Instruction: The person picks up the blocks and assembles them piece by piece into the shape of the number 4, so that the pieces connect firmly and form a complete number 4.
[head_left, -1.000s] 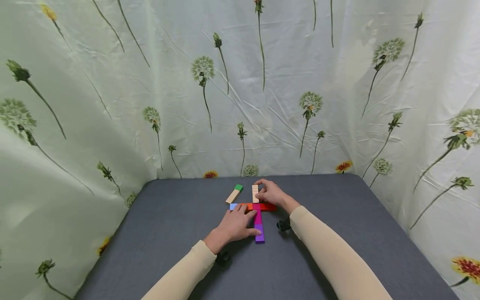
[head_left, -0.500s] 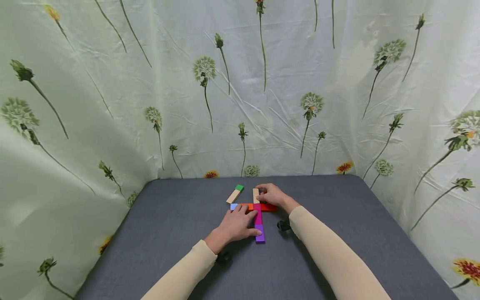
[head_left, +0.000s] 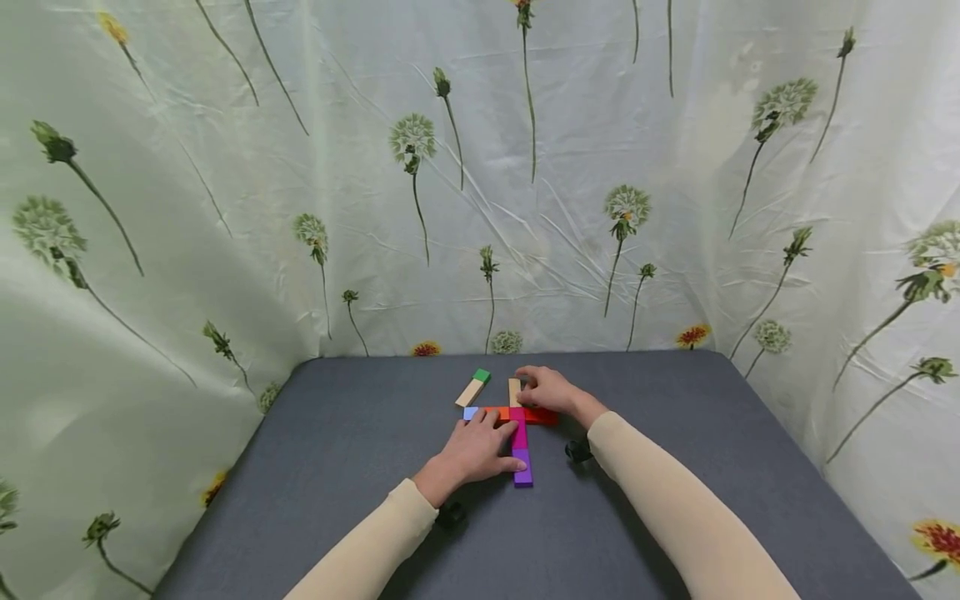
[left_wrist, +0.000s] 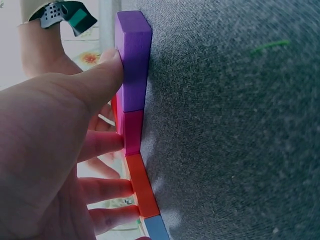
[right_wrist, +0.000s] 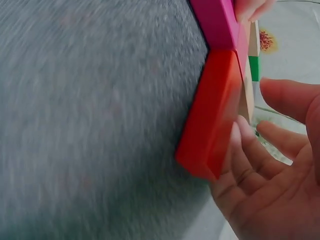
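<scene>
Coloured blocks form a cross on the dark table. My left hand (head_left: 474,450) lies spread over it, the thumb on a purple block (left_wrist: 135,65) and fingertips touching a pink block (left_wrist: 133,132) and an orange block (left_wrist: 143,185). A light blue block (head_left: 470,412) ends the left arm of the cross. At its right end is a red block (right_wrist: 207,115). Beyond the centre stands a plain wooden block (head_left: 514,391). Fingertips of my right hand (head_left: 552,390) lie along this wooden block's side, while in the right wrist view the thumb stands apart from it.
A green block (head_left: 482,376) and another plain wooden block (head_left: 470,392) lie end to end, slanted, left of the cross. Behind the far edge of the grey table (head_left: 360,467) hangs a flowered curtain (head_left: 555,250). Wrist cameras hang under both wrists.
My right hand has come slightly nearer. The far end of the wooden block beside it now sits closer to the cross. The left hand keeps its place on the blocks.
</scene>
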